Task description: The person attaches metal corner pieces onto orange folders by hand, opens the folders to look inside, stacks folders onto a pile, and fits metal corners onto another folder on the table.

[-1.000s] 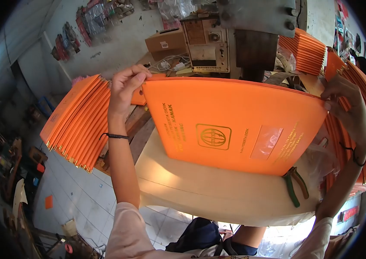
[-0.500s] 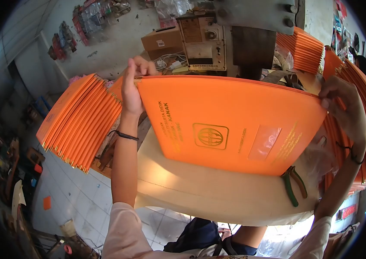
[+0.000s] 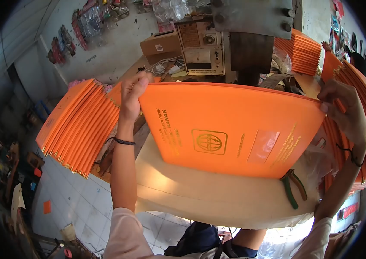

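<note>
An orange report folder (image 3: 170, 134) with gold lettering, a gold emblem and a small clear window stands on its long edge on the pale work surface (image 3: 183, 194). My left hand (image 3: 133, 96) is closed at its upper left corner, thumb along the edge. At the upper right corner, my right hand (image 3: 343, 100) pinches the cover between thumb and fingers. The upper edge shows more than one layer. Green-handled pliers (image 3: 290, 194) lie by the folder's lower right corner.
Stacked orange folders (image 3: 77, 129) sit at the left. More folder stacks stand at the back right (image 3: 299, 52) and far right (image 3: 358, 88). Behind are a machine with a control box (image 3: 201, 47), a cardboard box (image 3: 159, 46) and white cables (image 3: 165, 65).
My left hand's fingers, raised and spread before, have closed at the folder's corner. The folder and right hand stay nearly in place; the view has shifted slightly.
</note>
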Available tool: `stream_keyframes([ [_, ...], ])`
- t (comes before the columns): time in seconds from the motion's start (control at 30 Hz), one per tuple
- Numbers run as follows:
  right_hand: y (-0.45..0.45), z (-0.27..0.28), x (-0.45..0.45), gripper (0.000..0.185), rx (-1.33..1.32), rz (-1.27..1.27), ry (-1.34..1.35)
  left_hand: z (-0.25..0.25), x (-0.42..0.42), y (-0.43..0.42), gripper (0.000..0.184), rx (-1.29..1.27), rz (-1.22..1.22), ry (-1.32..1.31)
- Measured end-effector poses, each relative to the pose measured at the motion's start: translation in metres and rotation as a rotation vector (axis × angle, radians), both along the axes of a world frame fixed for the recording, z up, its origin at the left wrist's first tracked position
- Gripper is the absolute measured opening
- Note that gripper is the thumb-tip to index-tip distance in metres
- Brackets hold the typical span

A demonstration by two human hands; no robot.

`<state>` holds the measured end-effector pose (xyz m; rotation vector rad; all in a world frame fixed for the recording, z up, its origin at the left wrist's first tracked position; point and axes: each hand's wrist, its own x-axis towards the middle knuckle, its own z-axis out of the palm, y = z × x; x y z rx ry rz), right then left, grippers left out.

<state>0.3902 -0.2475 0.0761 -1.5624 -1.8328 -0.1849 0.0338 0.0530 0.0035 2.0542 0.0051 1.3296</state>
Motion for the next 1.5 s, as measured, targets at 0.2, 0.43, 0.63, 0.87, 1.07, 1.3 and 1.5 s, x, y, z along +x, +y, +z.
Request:
stream_keyframes([
  [0.2, 0.002, 0.000, 0.006, 0.010, 0.013, 0.038, -0.050, 0.000, -0.004, -0.003, 0.044, -0.140, -0.002, 0.019],
  [0.43, -0.002, 0.005, -0.002, 0.008, 0.018, -0.028, -0.147, -0.005, 0.006, -0.016, 0.045, -0.267, 0.280, -0.185],
  [0.63, -0.006, 0.006, 0.015, 0.020, -0.038, -0.033, -0.010, -0.010, 0.000, 0.002, 0.047, -0.335, -0.219, -0.154],
  [0.87, -0.006, 0.007, 0.012, 0.029, -0.195, -0.013, 0.000, -0.013, -0.012, 0.010, 0.043, -0.322, -0.213, -0.063],
  [1.07, -0.003, 0.005, 0.006, 0.022, -0.124, 0.007, -0.060, -0.012, -0.027, 0.013, 0.038, -0.394, -0.137, -0.050],
  [1.3, -0.001, 0.006, -0.001, 0.019, -0.053, -0.015, -0.116, -0.014, -0.015, 0.003, 0.035, -0.502, 0.030, -0.208],
  [1.5, 0.001, 0.005, 0.004, 0.023, -0.127, -0.072, -0.062, 0.000, -0.020, 0.000, 0.041, -0.345, -0.175, 0.078],
])
